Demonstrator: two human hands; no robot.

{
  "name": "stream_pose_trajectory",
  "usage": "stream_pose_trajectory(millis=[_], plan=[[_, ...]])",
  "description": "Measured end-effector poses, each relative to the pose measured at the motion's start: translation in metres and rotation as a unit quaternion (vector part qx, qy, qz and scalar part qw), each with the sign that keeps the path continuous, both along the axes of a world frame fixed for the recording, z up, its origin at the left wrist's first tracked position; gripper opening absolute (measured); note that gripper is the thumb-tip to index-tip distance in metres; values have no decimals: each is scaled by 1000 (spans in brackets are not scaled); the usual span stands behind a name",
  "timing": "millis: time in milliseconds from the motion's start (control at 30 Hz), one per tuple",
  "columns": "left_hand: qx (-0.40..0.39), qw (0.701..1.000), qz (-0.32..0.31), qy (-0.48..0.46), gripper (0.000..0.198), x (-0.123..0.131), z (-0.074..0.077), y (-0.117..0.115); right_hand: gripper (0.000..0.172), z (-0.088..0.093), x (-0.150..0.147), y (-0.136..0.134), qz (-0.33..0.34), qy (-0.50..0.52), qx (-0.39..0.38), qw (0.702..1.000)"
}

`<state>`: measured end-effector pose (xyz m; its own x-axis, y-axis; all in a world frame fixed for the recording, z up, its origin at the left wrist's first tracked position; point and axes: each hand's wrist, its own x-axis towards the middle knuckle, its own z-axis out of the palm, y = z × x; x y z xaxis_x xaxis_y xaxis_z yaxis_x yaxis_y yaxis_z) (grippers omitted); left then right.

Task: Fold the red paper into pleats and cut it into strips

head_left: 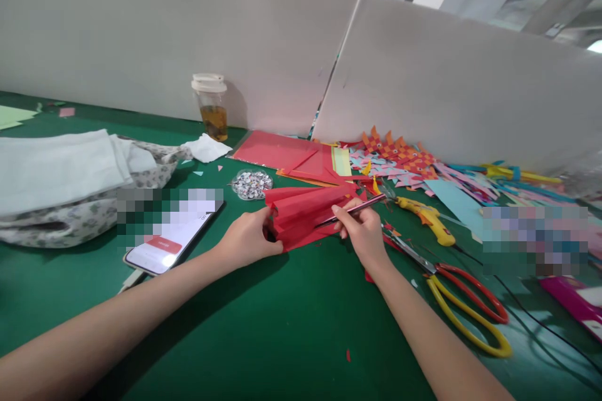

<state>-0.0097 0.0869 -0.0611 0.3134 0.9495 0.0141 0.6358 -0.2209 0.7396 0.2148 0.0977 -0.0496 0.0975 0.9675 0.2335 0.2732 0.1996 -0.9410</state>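
Note:
Folded red paper (301,210) is held at its left end by my left hand (248,237), thumb below and fingers partly hidden behind it. My right hand (360,225) grips a dark striped pencil (369,203), whose lower end points down-left onto the paper's surface. Just right of that hand lie scissors (435,269) with one red and one yellow handle. Behind the folded piece, red sheets (282,150) lie flat, and a round clear dish of googly eyes (253,185) stands close by on the left.
A phone (172,235) and a patterned cloth bag (94,219) with white tissues lie at left. A cup of tea (212,109) stands by the partition. On the right are a yellow glue gun (430,218), its cord, paper strips and orange woven paper pieces (399,153).

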Motion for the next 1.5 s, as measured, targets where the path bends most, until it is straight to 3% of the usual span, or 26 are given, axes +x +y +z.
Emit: stream_pose_trajectory(millis=[200, 267, 400, 467, 700, 900, 1100, 1300, 1500], plan=[[4, 1000, 3, -4, 35, 0, -1, -1, 26, -3, -27, -14, 126, 12, -35, 991], [4, 1000, 4, -2, 34, -1, -1, -1, 27, -3, -25, -13, 118, -5, -35, 992], [0, 1000, -3, 7, 32, -2, 2, -1, 28, 0, -7, -5, 20, -29, -11, 999], [0, 1000, -3, 10, 30, -2, 3, -1, 28, 2, -6, -5, 4, -21, -6, 1000], [7, 1000, 6, 5, 32, -2, 2, -2, 26, -1, -30, -18, 125, -11, -29, 992], [2, 1000, -5, 4, 29, -2, 5, -2, 28, 2, -21, -13, 54, -6, -18, 998], [0, 1000, 5, 5, 31, -2, 4, -2, 27, -1, -32, -17, 119, -8, -41, 992], [1, 1000, -1, 9, 29, -1, 5, -2, 29, -1, -12, -7, 40, -8, -29, 999], [2, 1000, -4, -1, 30, -2, 6, -2, 27, 0, -22, -17, 103, 3, -31, 994]])
